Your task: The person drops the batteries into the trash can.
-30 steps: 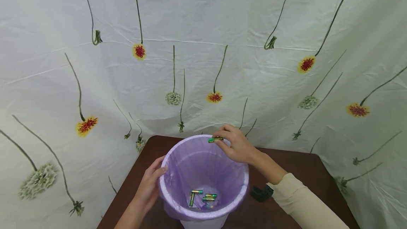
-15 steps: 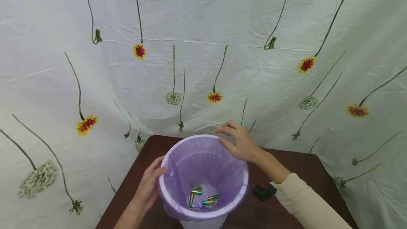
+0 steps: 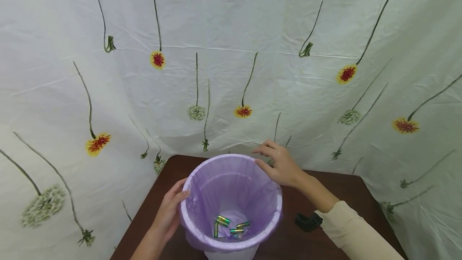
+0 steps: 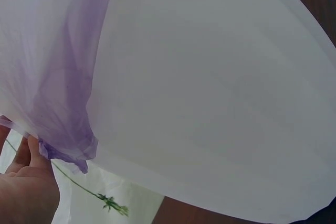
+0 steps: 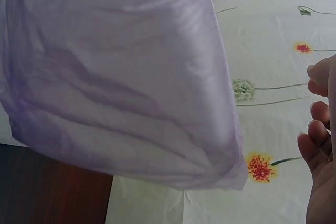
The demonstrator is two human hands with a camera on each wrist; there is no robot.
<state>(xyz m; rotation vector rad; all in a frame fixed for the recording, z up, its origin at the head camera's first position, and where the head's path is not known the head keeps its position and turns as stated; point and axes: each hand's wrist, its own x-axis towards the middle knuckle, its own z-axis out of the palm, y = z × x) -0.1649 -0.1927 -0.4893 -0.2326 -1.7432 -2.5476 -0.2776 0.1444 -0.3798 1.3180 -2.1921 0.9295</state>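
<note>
A white trash can point(image 3: 231, 254) lined with a purple plastic bag point(image 3: 231, 183) stands in the middle of the head view. Several green-and-gold batteries point(image 3: 223, 221) lie scattered at its bottom. My left hand point(image 3: 169, 208) grips the can's left rim, thumb over the edge and fingers outside. In the left wrist view, that hand point(image 4: 29, 192) is beside the hanging bag edge point(image 4: 68, 114) and the white can wall point(image 4: 210, 77). My right hand point(image 3: 283, 165) hovers by the far right rim, fingers loosely bent, holding nothing. The right wrist view shows its fingertips point(image 5: 315, 145) apart from the bag.
The can stands on a dark brown table point(image 3: 317, 244). A pale cloth point(image 3: 223, 19) printed with flowers hangs behind and at both sides. A black strap point(image 3: 308, 222) sits at my right wrist, near the sleeve point(image 3: 353, 228).
My right hand has let go of a battery, which dropped into the can among the others. That hand then moved slightly right. The left hand has stayed on the rim.
</note>
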